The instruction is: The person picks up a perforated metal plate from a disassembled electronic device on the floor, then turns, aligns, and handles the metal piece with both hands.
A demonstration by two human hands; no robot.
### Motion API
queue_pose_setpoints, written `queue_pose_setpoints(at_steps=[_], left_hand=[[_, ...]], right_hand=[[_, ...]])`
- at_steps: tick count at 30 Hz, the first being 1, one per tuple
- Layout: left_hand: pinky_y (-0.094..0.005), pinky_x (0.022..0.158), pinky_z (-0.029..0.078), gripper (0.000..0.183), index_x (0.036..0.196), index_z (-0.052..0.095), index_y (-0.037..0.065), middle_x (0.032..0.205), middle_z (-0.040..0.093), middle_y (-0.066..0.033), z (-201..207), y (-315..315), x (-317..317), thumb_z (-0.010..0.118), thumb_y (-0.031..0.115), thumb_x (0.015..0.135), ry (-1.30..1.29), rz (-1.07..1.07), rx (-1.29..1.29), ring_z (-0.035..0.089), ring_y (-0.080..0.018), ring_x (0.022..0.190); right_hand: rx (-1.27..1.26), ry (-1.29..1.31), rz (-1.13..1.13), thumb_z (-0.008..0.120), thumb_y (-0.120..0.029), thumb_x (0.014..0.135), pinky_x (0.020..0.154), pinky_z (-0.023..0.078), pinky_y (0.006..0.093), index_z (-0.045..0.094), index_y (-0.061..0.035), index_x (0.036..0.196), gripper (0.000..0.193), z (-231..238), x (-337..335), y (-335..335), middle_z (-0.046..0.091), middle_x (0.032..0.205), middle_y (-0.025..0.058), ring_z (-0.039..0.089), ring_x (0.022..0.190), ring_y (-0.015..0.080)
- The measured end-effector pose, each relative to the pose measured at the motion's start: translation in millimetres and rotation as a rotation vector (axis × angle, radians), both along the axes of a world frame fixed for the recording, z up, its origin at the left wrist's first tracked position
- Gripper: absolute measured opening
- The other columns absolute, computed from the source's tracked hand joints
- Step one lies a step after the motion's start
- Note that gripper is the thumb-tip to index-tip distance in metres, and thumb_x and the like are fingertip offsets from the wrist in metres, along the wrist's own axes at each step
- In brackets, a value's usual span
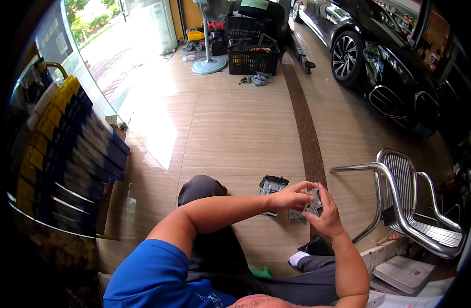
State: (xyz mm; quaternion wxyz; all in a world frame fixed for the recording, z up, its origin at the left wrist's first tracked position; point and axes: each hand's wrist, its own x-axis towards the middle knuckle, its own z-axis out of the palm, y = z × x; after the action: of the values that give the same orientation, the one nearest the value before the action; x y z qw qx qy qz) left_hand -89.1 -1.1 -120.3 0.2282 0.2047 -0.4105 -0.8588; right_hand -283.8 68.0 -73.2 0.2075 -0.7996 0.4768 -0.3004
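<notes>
A small grey metal part with slots or holes is held up above the floor in front of me. My right hand grips it from the right, thumb below and fingers curled over the top. From the left, my left hand meets the same part with bent fingers, which cover some of it. Beneath my left hand lies a metal electronic chassis with a dark edge, partly hidden by the forearm. A flat grey metal piece rests on the floor below the held part.
A chrome chair stands at the right, with books near it. At the left is a rack of blue and yellow packages. Farther off are a fan, a black crate and a black car. Something green lies by my legs.
</notes>
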Motion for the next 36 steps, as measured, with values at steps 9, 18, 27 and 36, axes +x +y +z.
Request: queue_pose_setpoints(at_steps=[9, 18, 27, 36], left_hand=[[-0.0332, 0.096, 0.048, 0.065, 0.150, 0.030, 0.012, 0.129, 0.051, -0.0111, 1, 1, 0, 0.064, 0.022, 0.096, -0.031, 0.010, -0.027, 0.055, -0.0183, 0.115], [-0.0337, 0.097, 0.048, 0.063, 0.150, 0.033, 0.013, 0.128, 0.054, -0.0101, -3, -2, 0, 0.065, 0.027, 0.098, -0.016, -0.040, -0.032, 0.055, -0.0167, 0.116], [-0.0328, 0.089, 0.053, 0.062, 0.151, 0.033, 0.010, 0.120, 0.060, -0.0077, -8, 0, -3, 0.057, 0.039, 0.102, -0.019, -0.071, -0.089, 0.062, -0.0165, 0.105], [-0.0356, 0.087, 0.056, 0.058, 0.150, 0.034, 0.009, 0.121, 0.061, -0.0086, 6, 6, -3, 0.051, 0.041, 0.104, -0.062, -0.093, -0.063, 0.067, -0.0199, 0.101]], right_hand=[[-0.050, -0.015, -0.015, 0.083, -0.016, 0.074, 0.110, 0.041, 0.0418, 0.043, 0.0052, 0.142, 0.082, 2, 1, -2, 0.051, 0.141, 0.0251, 0.050, 0.131, 0.0394], [-0.070, -0.065, -0.054, 0.082, -0.012, 0.075, 0.105, 0.045, 0.0400, 0.052, 0.0009, 0.134, 0.068, 6, 2, -3, 0.054, 0.138, 0.0228, 0.055, 0.127, 0.0375], [0.115, -0.344, -0.152, 0.079, -0.015, 0.082, 0.096, 0.050, 0.0379, 0.059, -0.0015, 0.124, 0.048, -9, 1, -7, 0.059, 0.132, 0.0191, 0.062, 0.116, 0.0295], [0.249, -0.654, -0.135, 0.074, -0.009, 0.089, 0.092, 0.051, 0.0326, 0.062, -0.0003, 0.117, 0.032, -22, -6, -9, 0.060, 0.128, 0.0129, 0.062, 0.109, 0.0185]])
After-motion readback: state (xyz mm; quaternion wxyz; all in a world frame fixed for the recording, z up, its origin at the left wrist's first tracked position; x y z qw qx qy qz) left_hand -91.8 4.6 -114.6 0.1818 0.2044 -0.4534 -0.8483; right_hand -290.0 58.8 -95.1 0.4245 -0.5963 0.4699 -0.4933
